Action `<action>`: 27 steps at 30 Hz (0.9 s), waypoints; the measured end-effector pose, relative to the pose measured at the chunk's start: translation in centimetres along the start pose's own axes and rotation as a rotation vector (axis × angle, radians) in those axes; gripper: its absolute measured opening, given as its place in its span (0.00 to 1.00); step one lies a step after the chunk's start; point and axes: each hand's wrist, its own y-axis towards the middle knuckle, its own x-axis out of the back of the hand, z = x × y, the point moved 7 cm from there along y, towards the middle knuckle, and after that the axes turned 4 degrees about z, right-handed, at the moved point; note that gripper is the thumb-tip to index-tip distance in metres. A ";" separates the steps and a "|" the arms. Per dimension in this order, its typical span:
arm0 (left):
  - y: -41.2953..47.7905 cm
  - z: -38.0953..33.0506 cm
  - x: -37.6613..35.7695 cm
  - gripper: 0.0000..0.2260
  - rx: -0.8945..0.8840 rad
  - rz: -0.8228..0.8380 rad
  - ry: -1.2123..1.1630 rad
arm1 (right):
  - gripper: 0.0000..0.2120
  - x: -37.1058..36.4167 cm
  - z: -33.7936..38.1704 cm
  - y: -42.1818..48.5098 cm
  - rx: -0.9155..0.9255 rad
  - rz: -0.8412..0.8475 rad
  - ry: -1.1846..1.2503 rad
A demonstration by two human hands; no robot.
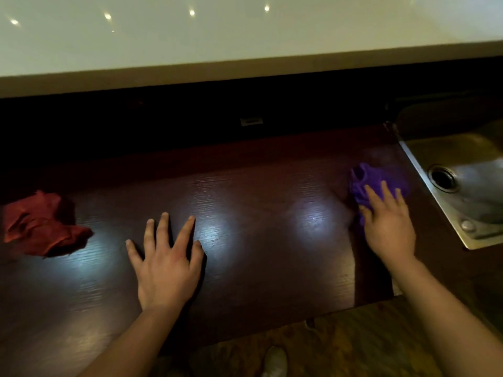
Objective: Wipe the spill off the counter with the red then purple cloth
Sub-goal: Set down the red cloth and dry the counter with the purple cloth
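Observation:
A crumpled purple cloth (373, 180) lies on the dark wooden counter (258, 202) near its right end. My right hand (386, 221) presses flat on the cloth with straight fingers, covering its near part. My left hand (166, 257) rests flat on the bare counter in the middle, fingers spread. A crumpled red cloth (40, 227) lies alone at the far left of the counter, with neither hand touching it. No spill can be made out on the glossy surface.
A steel sink (462, 186) with a drain is set into the counter at the right, just past the purple cloth. A raised white ledge (217, 42) runs along the back. The counter's front edge ends above the floor, where a shoe (275, 360) shows.

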 end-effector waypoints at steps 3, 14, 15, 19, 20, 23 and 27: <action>0.1 -0.1 -0.1 0.25 -0.002 0.004 0.006 | 0.26 -1.7 4.3 -6.1 0.034 0.028 -0.080; 0.1 0.1 0.0 0.25 0.012 0.003 0.014 | 0.25 -1.2 4.5 3.1 0.033 -0.005 -0.046; 0.1 0.1 0.0 0.25 0.016 0.001 0.014 | 0.26 -1.5 6.9 3.0 0.032 0.000 -0.042; 0.1 0.2 -0.1 0.25 0.013 -0.005 0.015 | 0.26 -3.8 17.3 -2.8 0.418 0.070 -0.060; 0.1 0.3 -0.1 0.25 0.013 -0.011 0.013 | 0.26 -4.1 18.1 -4.6 0.523 0.093 -0.054; 0.1 0.4 -0.3 0.25 0.019 -0.031 0.003 | 0.26 -3.7 15.4 -4.7 0.652 0.126 -0.043; 0.2 0.5 -0.5 0.26 0.024 -0.048 0.010 | 0.24 -2.8 12.2 0.8 0.326 0.092 0.047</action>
